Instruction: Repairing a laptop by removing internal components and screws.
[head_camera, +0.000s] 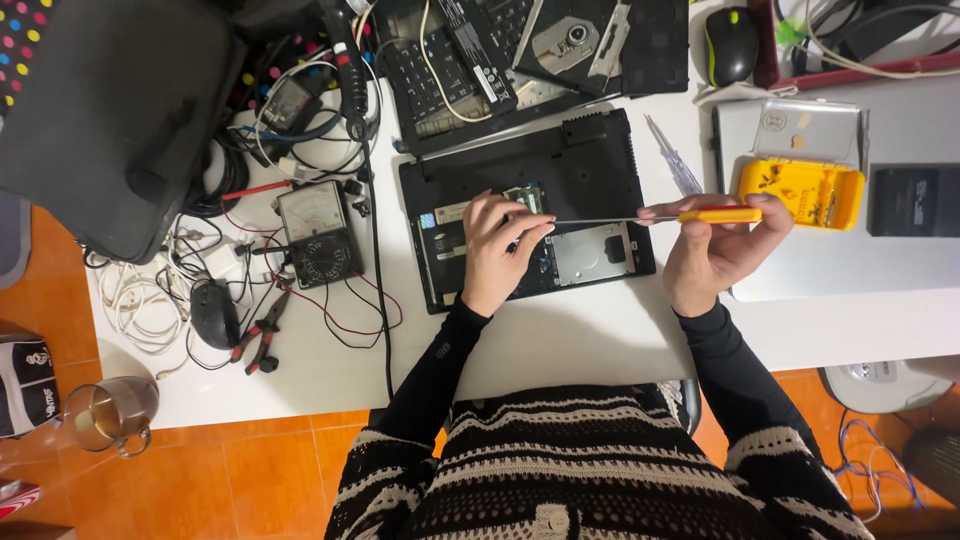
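We see a white table (560, 340) across the middle of the frame, above an orange tiled floor (250, 470). At its centre lies an opened black laptop (590, 170), underside up; above it sits a second dismantled laptop (470, 70). On the left — a tangle of cables (140, 300), an analogue multimeter (317, 233), red-handled pliers (262, 335), a black mouse (214, 312) and a dark bag (110, 110). On the right — a silver laptop (850, 270) carrying a yellow case (800, 192), and at the top another mouse (731, 45).
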